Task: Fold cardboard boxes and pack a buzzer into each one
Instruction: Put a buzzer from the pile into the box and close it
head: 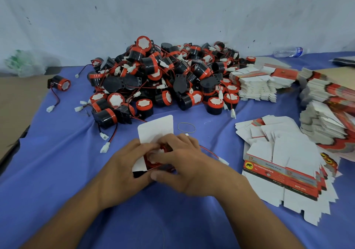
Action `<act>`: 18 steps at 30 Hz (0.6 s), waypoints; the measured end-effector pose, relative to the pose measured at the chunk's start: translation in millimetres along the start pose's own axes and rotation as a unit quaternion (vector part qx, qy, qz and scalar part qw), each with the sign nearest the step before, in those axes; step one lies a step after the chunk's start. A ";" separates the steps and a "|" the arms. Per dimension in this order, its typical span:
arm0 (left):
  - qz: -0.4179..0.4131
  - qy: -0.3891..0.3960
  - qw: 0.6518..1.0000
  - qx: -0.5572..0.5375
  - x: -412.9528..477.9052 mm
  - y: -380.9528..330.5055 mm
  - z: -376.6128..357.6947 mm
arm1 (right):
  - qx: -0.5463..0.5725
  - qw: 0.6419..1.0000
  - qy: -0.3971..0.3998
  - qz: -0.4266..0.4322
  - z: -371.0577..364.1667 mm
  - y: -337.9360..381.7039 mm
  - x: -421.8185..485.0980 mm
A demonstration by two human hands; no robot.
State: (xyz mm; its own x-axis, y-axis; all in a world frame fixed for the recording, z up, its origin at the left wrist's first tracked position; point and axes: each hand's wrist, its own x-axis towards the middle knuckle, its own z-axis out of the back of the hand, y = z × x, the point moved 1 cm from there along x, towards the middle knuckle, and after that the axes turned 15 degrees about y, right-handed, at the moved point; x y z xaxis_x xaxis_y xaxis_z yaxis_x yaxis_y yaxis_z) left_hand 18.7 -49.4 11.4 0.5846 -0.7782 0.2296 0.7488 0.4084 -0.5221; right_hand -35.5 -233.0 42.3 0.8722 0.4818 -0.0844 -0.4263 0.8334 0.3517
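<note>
Left hand (pixel 126 164) curls round 1 box (pixel 155 127) on the bench (pixel 57 181), apparently to steady it, while right hand (pixel 184 164) fingers curl on the buzzer (pixel 165 148), likely seating it inside, its wire (pixel 209 150) trailing right of the hands.

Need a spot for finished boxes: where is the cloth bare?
Bare blue cloth lies left of the left hand, this side of the lone buzzer. A smaller patch sits between rubber band and flat boxes. Crowded: buzzer pile, right side.
</note>
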 end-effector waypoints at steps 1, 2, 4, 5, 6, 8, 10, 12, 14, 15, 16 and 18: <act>0.003 0.000 1.000 -0.004 0.0 0.0 0.3 | 0.006 1.000 -0.001 0.003 2.5 -1.4 -1.2; 0.007 0.000 1.000 -0.007 -0.1 -0.1 0.7 | 0.018 1.000 -0.008 0.003 6.6 -4.3 -3.3; 0.013 0.000 1.000 -0.010 -0.3 -0.6 1.2 | 0.057 0.998 -0.027 -0.005 16.1 -13.0 -8.7; 0.013 0.002 1.000 -0.010 -0.4 -1.0 0.8 | 0.075 0.997 -0.032 -0.007 19.9 -16.4 -11.2; 0.014 0.007 1.000 -0.014 -0.5 -1.8 0.3 | 0.074 0.997 -0.033 -0.011 22.2 -17.8 -12.8; 0.012 0.017 1.000 -0.019 -0.5 -3.0 -0.5 | 0.016 0.999 -0.023 -0.036 22.1 -15.2 -12.2; 0.003 0.024 1.000 -0.016 0.0 -3.3 -0.7 | -0.034 0.998 -0.001 -0.061 19.1 -10.1 -9.1; 0.001 0.025 0.999 -0.023 0.1 -2.8 -1.1 | -0.049 0.996 0.030 -0.071 18.0 -6.9 -7.3; 0.004 0.024 0.999 -0.033 -0.4 -1.8 -1.7 | -0.035 0.996 0.052 -0.060 18.9 -5.8 -7.4; 0.006 0.024 0.999 -0.036 -0.4 -1.7 -1.7 | -0.013 0.997 0.056 -0.050 19.7 -5.8 -8.8; 0.007 0.023 0.999 -0.037 0.3 -1.7 -1.1 | 0.011 0.998 0.054 -0.037 20.4 -5.9 -10.8; 0.013 0.018 0.999 -0.031 2.0 -1.2 -0.1 | 0.048 0.998 0.034 -0.030 22.8 -10.6 -17.6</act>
State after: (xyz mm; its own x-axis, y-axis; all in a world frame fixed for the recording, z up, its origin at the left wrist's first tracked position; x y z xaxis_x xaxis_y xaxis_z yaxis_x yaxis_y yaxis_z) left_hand 18.9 -51.4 12.4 0.5919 -0.7842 0.1861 0.7111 0.3995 -0.5786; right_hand -40.8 -256.5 61.4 0.8757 0.4518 -0.1703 -0.3462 0.8334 0.4308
